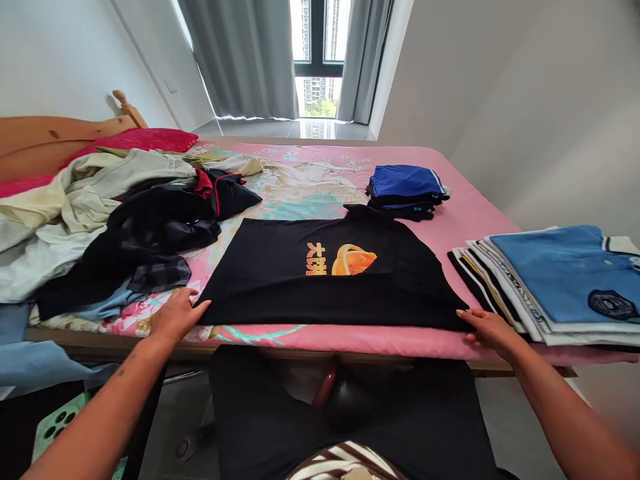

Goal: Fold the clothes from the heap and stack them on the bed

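A black T-shirt (280,293) with an orange print and characters lies flat along the near edge of the bed, its near side folded over part of the print. The collar shows at the far side. At the shirt's near left corner, my left hand (177,312) pinches the cloth between thumb and fingers. My right hand (487,330) grips the near right corner in the same way, thumb on top.
A loose heap of clothes (150,220) covers the bed's left side. Folded shirts (550,273) are stacked at the right edge, and a smaller folded pile (407,187) sits farther back. A green phone (60,420) is at lower left.
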`<state>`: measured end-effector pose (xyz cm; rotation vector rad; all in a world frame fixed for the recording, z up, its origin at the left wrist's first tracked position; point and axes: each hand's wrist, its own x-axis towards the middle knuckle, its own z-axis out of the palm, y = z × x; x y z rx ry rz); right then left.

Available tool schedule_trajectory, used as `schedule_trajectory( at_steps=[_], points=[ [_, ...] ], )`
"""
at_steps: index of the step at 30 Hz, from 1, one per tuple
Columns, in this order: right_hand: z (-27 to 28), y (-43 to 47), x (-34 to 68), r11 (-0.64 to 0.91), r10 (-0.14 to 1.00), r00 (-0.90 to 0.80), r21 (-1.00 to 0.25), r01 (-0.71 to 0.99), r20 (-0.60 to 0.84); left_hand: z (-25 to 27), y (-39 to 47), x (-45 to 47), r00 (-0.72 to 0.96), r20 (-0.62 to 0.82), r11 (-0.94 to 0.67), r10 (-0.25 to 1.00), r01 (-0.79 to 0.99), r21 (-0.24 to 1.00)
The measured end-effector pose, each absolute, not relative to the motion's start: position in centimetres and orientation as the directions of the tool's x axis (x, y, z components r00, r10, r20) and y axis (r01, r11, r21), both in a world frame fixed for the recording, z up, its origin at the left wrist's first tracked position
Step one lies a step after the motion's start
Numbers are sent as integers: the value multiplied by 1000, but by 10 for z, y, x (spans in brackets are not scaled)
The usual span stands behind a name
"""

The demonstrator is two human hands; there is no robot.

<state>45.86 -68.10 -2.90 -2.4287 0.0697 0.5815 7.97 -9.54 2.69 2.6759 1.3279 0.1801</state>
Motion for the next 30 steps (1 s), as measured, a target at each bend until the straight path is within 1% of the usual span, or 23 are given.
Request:
schedule_trajectory(
  at_steps=[1,2,3,4,5,6,7,8,9,10,11,13,16,18,19,21,24,27,30],
  points=[
    [-26,-678,457,-847,79,935,-518,-121,-347,26,-107,85,654,144,-669,743,720,181],
    [-21,-672,453,-887,82,970,-461,-34,-229,24,-122,91,720,225,-754,657,628,191],
    [-15,-662,447,-908,114,990,-413,67,-88,21,-139,100,786,285,-835,549,505,217],
    [-8,-649,437,-906,177,983,-382,182,50,16,-158,110,842,312,-894,440,376,244],
    [-1,-632,424,-872,255,954,-389,298,160,10,-178,120,885,324,-930,334,255,264],
    [6,-614,408,-809,342,916,-430,401,211,3,-199,130,923,318,-953,219,133,271],
    [12,-594,392,-727,450,868,-477,493,211,-5,-220,140,948,297,-963,113,31,267],
    [16,-574,375,-626,582,791,-517,583,186,-12,-239,147,962,270,-966,31,-40,256],
    [19,-556,359,-532,700,697,-538,655,157,-19,-255,153,972,234,-967,-26,-84,240],
    [21,-539,345,-448,779,611,-559,698,138,-25,-269,156,978,203,-969,-57,-103,223],
    [22,-524,335,-379,829,542,-579,722,134,-29,-279,158,982,175,-972,-72,-108,209],
    [20,-500,325,-293,873,463,-595,748,152,-33,-289,158,988,134,-974,-72,-98,204],
    [16,-468,334,-244,887,415,-558,793,202,-28,-284,162,992,119,-964,-31,-61,259],
    [14,-443,347,-245,904,383,-503,829,190,-20,-274,175,988,149,-955,30,-16,297],
    [13,-430,354,-274,912,383,-474,837,150,-17,-268,183,984,165,-952,65,11,306],
    [13,-406,365,-371,909,416,-419,829,18,-12,-256,204,975,171,-949,143,86,304],
    [16,-380,378,-477,878,449,-373,796,-165,-9,-237,234,964,120,-944,236,199,262],
    [18,-372,390,-469,882,394,-401,787,-259,-7,-222,250,966,83,-950,244,221,222],
    [19,-373,406,-442,889,306,-466,767,-341,-4,-213,249,972,82,-952,222,198,232]
  ],
)
